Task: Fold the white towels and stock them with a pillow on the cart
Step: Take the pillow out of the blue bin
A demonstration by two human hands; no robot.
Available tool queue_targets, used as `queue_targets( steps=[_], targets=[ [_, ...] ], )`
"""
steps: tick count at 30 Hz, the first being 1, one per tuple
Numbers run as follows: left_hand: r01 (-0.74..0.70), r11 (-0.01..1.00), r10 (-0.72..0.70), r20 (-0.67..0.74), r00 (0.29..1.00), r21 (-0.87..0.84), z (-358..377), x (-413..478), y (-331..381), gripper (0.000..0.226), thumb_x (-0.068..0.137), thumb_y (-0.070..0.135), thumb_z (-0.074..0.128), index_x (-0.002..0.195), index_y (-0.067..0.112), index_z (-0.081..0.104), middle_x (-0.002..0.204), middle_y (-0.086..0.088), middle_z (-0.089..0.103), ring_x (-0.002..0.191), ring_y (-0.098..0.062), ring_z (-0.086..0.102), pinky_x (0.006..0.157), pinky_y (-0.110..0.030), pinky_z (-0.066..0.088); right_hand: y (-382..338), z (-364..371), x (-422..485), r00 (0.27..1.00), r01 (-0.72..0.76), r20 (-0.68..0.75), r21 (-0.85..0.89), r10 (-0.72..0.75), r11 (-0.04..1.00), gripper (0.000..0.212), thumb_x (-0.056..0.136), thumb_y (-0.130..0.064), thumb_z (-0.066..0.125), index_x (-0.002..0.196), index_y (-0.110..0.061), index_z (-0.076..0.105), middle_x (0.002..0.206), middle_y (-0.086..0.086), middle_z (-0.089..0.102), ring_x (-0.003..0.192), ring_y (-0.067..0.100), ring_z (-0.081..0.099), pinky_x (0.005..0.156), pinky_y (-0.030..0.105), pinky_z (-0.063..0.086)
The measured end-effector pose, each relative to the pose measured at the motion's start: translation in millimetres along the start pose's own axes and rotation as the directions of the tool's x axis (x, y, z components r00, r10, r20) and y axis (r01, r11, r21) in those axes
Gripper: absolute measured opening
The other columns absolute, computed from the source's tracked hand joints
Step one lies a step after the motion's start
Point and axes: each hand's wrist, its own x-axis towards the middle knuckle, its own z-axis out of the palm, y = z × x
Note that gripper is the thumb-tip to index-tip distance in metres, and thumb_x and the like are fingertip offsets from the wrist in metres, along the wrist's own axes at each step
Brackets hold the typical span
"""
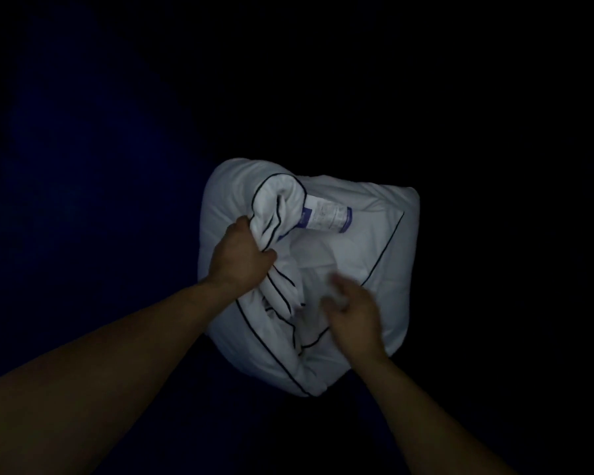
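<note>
Left grip point(238, 258) clutches bunched white, dark-piped pillow point(364, 241); right grip point(354, 313) blurred, state unclear.

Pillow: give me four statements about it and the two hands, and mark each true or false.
1. The left hand has its grip on bunched fabric of the pillow. True.
2. The pillow is plain white with no trim. False: dark piping runs along its edges.
3. A printed label shows on the pillow, beyond the left hand. True.
4. The right hand hangs far off to one side, clear of the pillow. False: it is over the pillow's near part, blurred, so whether it holds anything cannot be told.
</note>
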Motion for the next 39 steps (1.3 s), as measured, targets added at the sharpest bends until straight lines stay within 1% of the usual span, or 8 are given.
queue_targets(
  steps=[5,10,17,20,24,27,31,39],
  targets=[
    [-0.088,0.996,0.085,0.079,0.993,0.034,-8.3,-8.9,-4.8,0.041,0.090,0.011,0.067,0.127,0.004,0.052,0.116,-0.009,0.060,0.102,-0.019,0.055,0.085,-0.024,0.041,12.5,-31.9,36.4,0.903,-0.410,-0.090,0.111,0.420,0.905,0.122,0.072,-0.044,0.087,0.160,-0.019,0.006,0.163,0.005,0.020,0.146,0.026,0.027,0.119,0.046,0.027],
    [-0.102,0.994,0.088,0.243,0.966,0.047,-3.3,-19.3,7.1,0.069,0.080,0.031,0.081,0.137,0.015,0.046,0.125,0.002,0.057,0.110,-0.014,0.057,0.096,-0.029,0.049,-2.1,-19.2,47.7,0.934,-0.355,0.202,0.407,0.296,0.842,0.051,0.087,-0.022,0.076,0.134,-0.019,0.058,0.129,0.008,0.066,0.111,0.023,0.064,0.098,0.040,0.053],
    [-0.074,0.990,0.012,0.449,0.893,0.121,39.9,-17.3,24.9,0.152,0.051,0.061,0.090,0.157,0.022,-0.011,0.163,0.002,0.004,0.149,-0.017,0.012,0.125,-0.041,0.012,-24.5,-41.7,63.7,0.898,-0.359,0.386,0.364,0.212,0.859,0.015,0.097,-0.031,0.054,0.097,-0.028,0.068,0.091,-0.006,0.075,0.090,0.011,0.070,0.081,0.022,0.054],
    [0.028,0.961,-0.087,0.206,0.975,0.277,71.9,-12.0,28.4,0.146,0.056,0.066,0.085,0.157,0.010,-0.005,0.162,-0.012,0.010,0.147,-0.028,0.017,0.121,-0.045,0.020,-23.4,-52.8,73.5,0.904,-0.283,0.396,0.270,0.161,0.920,0.021,0.083,-0.045,0.059,0.092,-0.030,0.070,0.083,-0.012,0.075,0.070,-0.004,0.068,0.058,0.009,0.047],
    [0.112,0.974,-0.100,-0.068,0.993,0.196,92.4,-0.4,19.6,0.096,0.068,0.040,0.085,0.141,0.004,0.034,0.139,-0.016,0.038,0.127,-0.033,0.040,0.099,-0.043,0.040,24.9,-80.8,101.1,0.965,-0.252,0.140,0.268,0.221,0.930,0.039,0.074,-0.061,0.063,0.092,-0.031,0.080,0.105,-0.004,0.076,0.095,0.008,0.070,0.081,0.019,0.052],
    [0.064,0.990,-0.053,-0.087,0.995,0.128,93.2,11.3,9.9,0.069,0.074,0.041,0.076,0.121,-0.002,0.050,0.121,-0.020,0.052,0.113,-0.034,0.051,0.094,-0.045,0.046,88.4,-99.3,124.0,0.927,-0.345,-0.122,0.087,0.354,0.935,0.077,0.078,-0.052,0.078,0.141,-0.016,0.054,0.141,0.007,0.058,0.124,0.026,0.058,0.105,0.039,0.047],
    [0.040,0.999,-0.040,0.003,0.999,0.030,89.6,24.5,-2.9,0.073,0.070,0.052,0.066,0.112,-0.007,0.056,0.111,-0.021,0.058,0.103,-0.031,0.057,0.091,-0.042,0.048,141.2,-86.5,137.5,0.870,-0.490,0.048,0.200,0.491,0.849,0.135,0.039,-0.072,0.088,0.152,-0.016,0.039,0.149,0.006,0.049,0.128,0.025,0.053,0.111,0.044,0.042],
    [0.123,0.982,-0.108,0.110,0.988,-0.140,57.8,10.7,26.9,0.042,0.084,0.034,0.061,0.104,-0.003,0.060,0.096,-0.017,0.064,0.086,-0.024,0.060,0.080,-0.034,0.050,87.8,-46.7,115.0,0.932,-0.335,0.038,0.474,0.362,0.814,0.034,0.093,-0.025,0.068,0.124,-0.010,0.065,0.123,0.013,0.067,0.108,0.027,0.064,0.101,0.042,0.050]
  ],
)
